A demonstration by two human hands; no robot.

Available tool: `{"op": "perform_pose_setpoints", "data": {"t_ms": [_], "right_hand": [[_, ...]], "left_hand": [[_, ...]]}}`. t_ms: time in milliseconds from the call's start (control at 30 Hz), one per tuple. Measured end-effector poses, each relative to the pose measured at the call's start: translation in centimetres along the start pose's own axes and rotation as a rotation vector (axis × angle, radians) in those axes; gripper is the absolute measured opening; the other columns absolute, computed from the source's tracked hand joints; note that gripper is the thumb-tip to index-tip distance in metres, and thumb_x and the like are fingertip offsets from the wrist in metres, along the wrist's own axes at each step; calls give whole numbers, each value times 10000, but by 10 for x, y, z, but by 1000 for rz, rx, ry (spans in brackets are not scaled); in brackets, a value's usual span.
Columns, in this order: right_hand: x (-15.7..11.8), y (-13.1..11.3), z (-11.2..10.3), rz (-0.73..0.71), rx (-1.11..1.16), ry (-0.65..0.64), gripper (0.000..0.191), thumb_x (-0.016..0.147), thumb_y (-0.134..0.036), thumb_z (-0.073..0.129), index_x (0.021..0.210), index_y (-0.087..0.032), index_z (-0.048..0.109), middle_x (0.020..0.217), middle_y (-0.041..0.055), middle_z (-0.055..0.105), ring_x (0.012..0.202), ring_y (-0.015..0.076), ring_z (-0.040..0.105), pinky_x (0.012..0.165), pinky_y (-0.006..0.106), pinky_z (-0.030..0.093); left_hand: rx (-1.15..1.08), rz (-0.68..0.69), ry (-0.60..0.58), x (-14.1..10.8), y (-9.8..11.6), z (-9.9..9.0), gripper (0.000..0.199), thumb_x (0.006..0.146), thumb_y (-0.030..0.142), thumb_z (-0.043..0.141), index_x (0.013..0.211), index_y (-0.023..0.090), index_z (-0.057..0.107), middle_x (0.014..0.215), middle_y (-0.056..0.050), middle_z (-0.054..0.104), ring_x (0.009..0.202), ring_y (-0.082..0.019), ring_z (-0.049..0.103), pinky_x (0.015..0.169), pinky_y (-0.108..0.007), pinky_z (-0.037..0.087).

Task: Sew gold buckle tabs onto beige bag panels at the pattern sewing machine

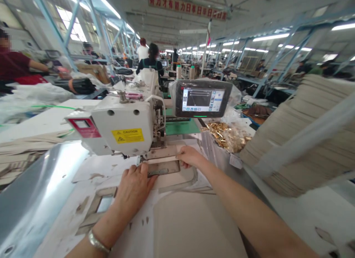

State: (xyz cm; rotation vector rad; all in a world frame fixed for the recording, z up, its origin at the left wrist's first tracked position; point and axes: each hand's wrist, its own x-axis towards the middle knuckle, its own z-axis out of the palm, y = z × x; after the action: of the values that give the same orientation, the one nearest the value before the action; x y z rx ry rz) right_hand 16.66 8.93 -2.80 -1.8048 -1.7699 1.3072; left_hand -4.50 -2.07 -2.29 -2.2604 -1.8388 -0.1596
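Scuffed white sewing template (105,167) under left hand (135,189)

The sewing machine (122,126) is white, with a yellow caution label (128,136) and a red panel (84,127); right of it lie gold fittings (226,137) and a green board (181,127).

Your left hand (135,188) lies palm down, fingers together and pointing forward, with the forearm angled in from the lower left of the view. A silver bracelet (99,241) circles your left wrist (108,225). Your bare right arm (249,206) stretches well forward from the lower right, and your right hand (190,157) sits higher and ahead of the left, palm down. Its fingers (181,151) seem slightly curled, though it's hard to tell whether they're pinching anything.
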Motion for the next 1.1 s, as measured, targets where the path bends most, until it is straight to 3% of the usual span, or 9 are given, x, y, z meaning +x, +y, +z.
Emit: {"op": "perform_pose_setpoints", "data": {"t_ms": [200, 600, 800, 933, 1100], "right_hand": [[-4, -31, 19, 62, 6, -20, 218, 790, -88, 577, 592, -152, 510, 457, -3, 585, 345, 111, 541, 375, 192, 451], [1, -69, 60, 134, 46, -120, 123, 825, -79, 557, 725, -148, 544, 409, -38, 550, 330, 104, 538, 390, 179, 476], [5, -83, 73, 149, 154, -203, 111, 842, -78, 536, 745, -132, 543, 459, -17, 589, 368, 113, 579, 406, 177, 478], [10, -87, 72, 128, 99, -133, 138, 836, -88, 572, 707, -130, 550, 458, -18, 583, 348, 99, 555, 398, 169, 467], [13, -76, 56, 144, 78, -96, 137, 845, -122, 578, 712, -136, 551, 453, -25, 582, 355, 93, 563, 407, 161, 469]], "left_hand": [[13, -6, -19, -6, -24, -2, 355, 933, 461, 419, 980, 136, 555, 902, -131, 680, 893, -325, 614, 757, -435, 454], [-19, -63, -26, -23, -72, 0, 412, 912, 539, 386, 955, 165, 554, 902, -120, 685, 909, -330, 613, 778, -433, 444], [-22, -103, -50, -29, -95, -1, 462, 911, 545, 376, 1054, 140, 549, 922, -130, 695, 939, -345, 614, 804, -443, 444], [-34, -111, -45, -23, -97, 0, 442, 912, 535, 377, 1061, 153, 541, 941, -132, 698, 948, -342, 617, 801, -443, 447], [-52, -83, -41, -14, -80, -2, 363, 911, 484, 399, 990, 164, 551, 898, -132, 696, 938, -327, 611, 793, -426, 445]]}}
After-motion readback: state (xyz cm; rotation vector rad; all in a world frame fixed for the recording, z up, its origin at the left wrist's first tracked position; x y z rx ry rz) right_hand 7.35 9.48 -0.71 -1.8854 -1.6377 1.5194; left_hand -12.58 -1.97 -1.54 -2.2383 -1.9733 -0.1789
